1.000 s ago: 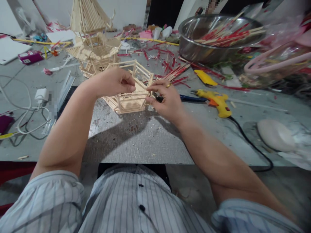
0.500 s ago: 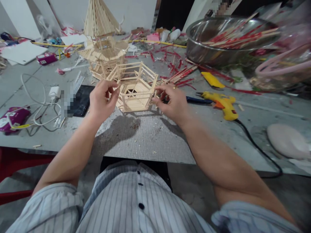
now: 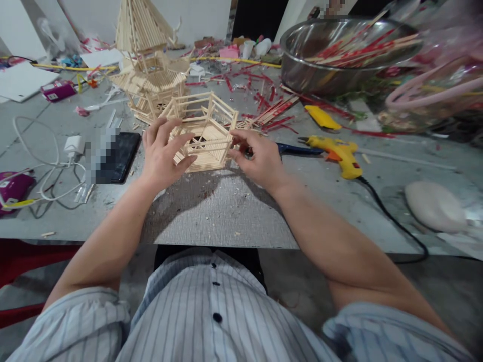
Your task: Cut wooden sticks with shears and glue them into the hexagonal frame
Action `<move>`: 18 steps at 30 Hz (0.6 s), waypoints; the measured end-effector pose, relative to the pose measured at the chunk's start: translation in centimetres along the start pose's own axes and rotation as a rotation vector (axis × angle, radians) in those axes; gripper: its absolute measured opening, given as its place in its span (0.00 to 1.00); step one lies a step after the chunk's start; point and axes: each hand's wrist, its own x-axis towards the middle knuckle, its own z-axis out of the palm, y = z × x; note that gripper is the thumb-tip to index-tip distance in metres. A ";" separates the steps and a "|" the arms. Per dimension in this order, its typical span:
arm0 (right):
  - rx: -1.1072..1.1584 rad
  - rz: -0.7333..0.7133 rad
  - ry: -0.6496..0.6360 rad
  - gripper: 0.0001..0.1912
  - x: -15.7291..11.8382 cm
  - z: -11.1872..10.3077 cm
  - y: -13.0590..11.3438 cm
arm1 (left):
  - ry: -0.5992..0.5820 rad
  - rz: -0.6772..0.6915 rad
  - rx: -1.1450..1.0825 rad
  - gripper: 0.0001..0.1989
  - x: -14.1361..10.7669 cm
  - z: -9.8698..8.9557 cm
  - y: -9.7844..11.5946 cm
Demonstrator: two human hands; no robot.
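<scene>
A six-sided frame of pale wooden sticks [image 3: 207, 160], with a slatted floor and railings, sits near the front of the table. At its left side is my left hand [image 3: 160, 151], fingers spread, the thumb by the front left corner. My right hand [image 3: 258, 157] pinches the frame's right corner post between thumb and forefinger; its other fingers are curled and partly hidden. Close behind the frame, to the left, rises a tiered stick pagoda [image 3: 145, 80] with a pointed roof.
To the right lie a yellow glue gun [image 3: 345, 156] with a black cord, a blue-handled tool [image 3: 298, 150] and a pale rounded object [image 3: 433, 205]. A steel basin [image 3: 328, 75] holds red-marked sticks. On the left are a phone [image 3: 123, 156] and a white charger [image 3: 74, 146] with cables.
My left hand has opened from a near pinch, its fingers spreading along the frame's left side. My right hand stays at the right corner. The whole view has shifted slightly.
</scene>
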 end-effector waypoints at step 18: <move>-0.033 0.025 -0.038 0.18 -0.1 0.1 0.1 | -0.056 0.065 -0.024 0.28 0.1 0.1 -1.3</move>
